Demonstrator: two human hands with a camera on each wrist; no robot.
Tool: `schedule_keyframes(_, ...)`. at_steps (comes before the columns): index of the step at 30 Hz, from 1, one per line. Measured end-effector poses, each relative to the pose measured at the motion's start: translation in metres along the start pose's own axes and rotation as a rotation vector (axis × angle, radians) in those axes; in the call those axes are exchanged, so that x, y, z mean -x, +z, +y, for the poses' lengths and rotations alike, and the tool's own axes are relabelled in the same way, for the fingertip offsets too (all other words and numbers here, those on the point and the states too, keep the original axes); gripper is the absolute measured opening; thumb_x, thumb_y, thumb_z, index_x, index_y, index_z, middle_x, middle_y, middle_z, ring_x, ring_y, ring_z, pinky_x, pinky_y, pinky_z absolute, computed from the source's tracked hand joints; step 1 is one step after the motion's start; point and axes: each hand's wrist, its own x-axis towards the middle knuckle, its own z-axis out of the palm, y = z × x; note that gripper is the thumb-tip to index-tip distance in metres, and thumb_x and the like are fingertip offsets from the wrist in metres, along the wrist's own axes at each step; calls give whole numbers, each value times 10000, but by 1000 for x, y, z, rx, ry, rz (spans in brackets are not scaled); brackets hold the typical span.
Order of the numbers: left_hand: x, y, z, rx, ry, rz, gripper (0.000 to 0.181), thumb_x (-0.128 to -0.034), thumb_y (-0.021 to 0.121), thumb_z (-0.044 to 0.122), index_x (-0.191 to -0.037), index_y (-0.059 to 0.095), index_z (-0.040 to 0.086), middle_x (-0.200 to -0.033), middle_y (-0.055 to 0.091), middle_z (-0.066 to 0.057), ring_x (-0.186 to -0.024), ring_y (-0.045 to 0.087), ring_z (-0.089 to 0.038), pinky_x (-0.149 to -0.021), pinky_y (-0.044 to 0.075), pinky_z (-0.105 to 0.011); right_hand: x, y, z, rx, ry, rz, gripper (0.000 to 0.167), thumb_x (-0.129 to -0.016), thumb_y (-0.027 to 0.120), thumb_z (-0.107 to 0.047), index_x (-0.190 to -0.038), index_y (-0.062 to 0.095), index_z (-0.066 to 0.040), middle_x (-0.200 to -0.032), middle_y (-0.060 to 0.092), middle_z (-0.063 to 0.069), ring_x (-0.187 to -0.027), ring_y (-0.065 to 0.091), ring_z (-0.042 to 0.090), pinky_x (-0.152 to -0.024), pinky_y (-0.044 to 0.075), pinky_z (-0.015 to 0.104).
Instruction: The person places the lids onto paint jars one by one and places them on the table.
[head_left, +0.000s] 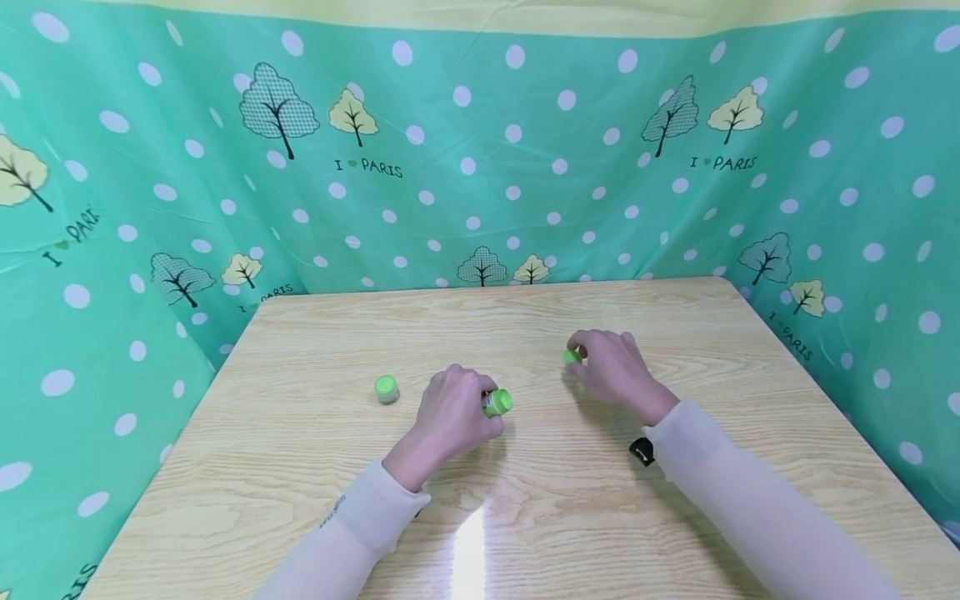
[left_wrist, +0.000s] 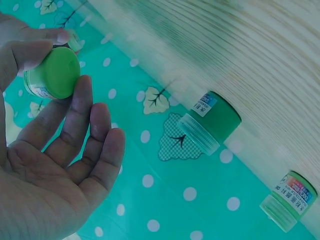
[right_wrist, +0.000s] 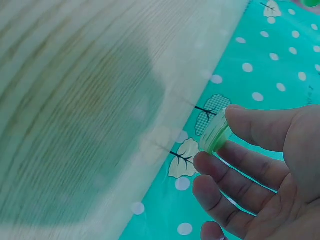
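My left hand [head_left: 459,410] holds a small green paint jar [head_left: 497,403] tilted above the table, its round light green end [left_wrist: 64,72] facing the left wrist camera. My right hand [head_left: 611,365], off to the right, pinches a small clear-green round lid [right_wrist: 216,132] between thumb and fingers, apart from the jar. A lidded green jar [head_left: 386,389] stands on the table left of my left hand. In the left wrist view, two lidded jars stand upright: a dark green jar [left_wrist: 222,117] and a light green jar [left_wrist: 298,195]. Only one of these shows in the head view.
A light wood table [head_left: 570,500] lies under both hands. Behind it and along both sides hangs a green dotted curtain [head_left: 420,200] with printed trees. A black wrist device [head_left: 642,451] shows below the right sleeve. Bright glare lies at the front.
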Motion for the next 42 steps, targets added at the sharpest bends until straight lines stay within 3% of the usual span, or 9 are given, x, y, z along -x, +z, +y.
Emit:
schedule_keyframes(12, -1, 0, 1, -16, 11, 14, 123, -664, 781, 114, -715, 699, 190, -594, 495, 92, -640, 445, -155, -623, 376, -301, 13, -1, -8, -49, -35, 21, 294, -902, 794, -207, -1161, 721, -90, -1017, 710, 33, -957, 647, 260, -870, 356, 438)
schedule_keyframes(30, -5, -4, 4, -24, 10, -8, 165, -654, 768, 124, -629, 634, 218, -563, 475, 87, -657, 459, -168, -620, 376, -301, 36, -7, -34, -135, -152, 50, 248, -871, 825, -198, -1091, 732, -127, -936, 700, -33, -810, 568, 186, -815, 341, 412)
schedule_keyframes(42, -6, -4, 8, -40, 23, 4, 137, -660, 830, 150, -709, 706, 186, -588, 513, 90, -670, 471, -163, -624, 382, -302, 44, -7, -47, -185, -215, 71, 250, -847, 844, -172, -1067, 734, -131, -929, 707, -58, -787, 535, 114, -816, 337, 411)
